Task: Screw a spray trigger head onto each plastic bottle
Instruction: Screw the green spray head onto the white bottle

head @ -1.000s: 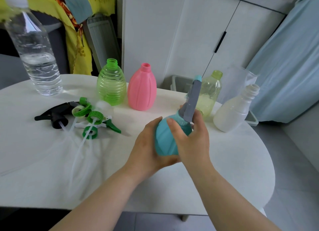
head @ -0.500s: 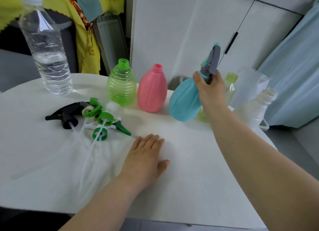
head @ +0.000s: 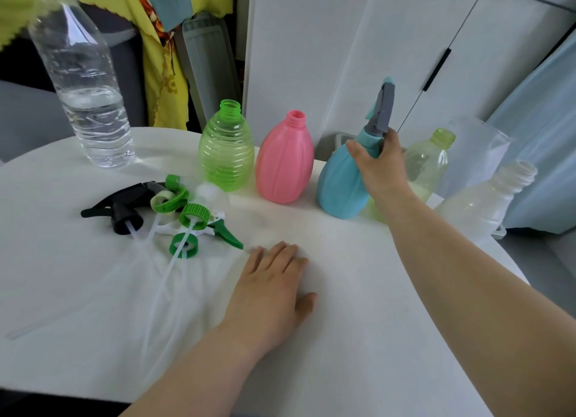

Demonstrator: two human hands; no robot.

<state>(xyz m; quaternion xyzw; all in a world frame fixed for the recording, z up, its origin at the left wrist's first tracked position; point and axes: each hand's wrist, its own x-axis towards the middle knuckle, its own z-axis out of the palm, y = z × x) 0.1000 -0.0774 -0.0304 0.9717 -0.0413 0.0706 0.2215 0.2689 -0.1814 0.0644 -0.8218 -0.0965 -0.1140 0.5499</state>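
Observation:
My right hand (head: pixel 378 164) grips the neck of the blue bottle (head: pixel 338 183), which carries a grey trigger head (head: pixel 381 108) and rests on the table beside the pink bottle (head: pixel 284 161). The green bottle (head: pixel 226 151) stands left of the pink one, both with bare necks. A pale yellow-green bottle (head: pixel 427 161) and a clear white bottle (head: pixel 480 201) stand right of my hand, without heads. Loose trigger heads lie at the left: a black one (head: pixel 121 204) and several green-collared ones (head: pixel 190 220) with long dip tubes. My left hand (head: pixel 271 289) rests flat on the table.
A large clear water bottle (head: pixel 87 92) stands at the table's (head: pixel 343 338) back left. White cabinet doors (head: pixel 389 42) rise behind the bottles. Yellow cloth (head: pixel 156 58) hangs at the back left. A blue curtain (head: pixel 542 120) is at the right, past the table's edge.
My left hand let go of the blue bottle and came down flat on the table. My right hand carried the bottle to the back row and set it beside the pink one.

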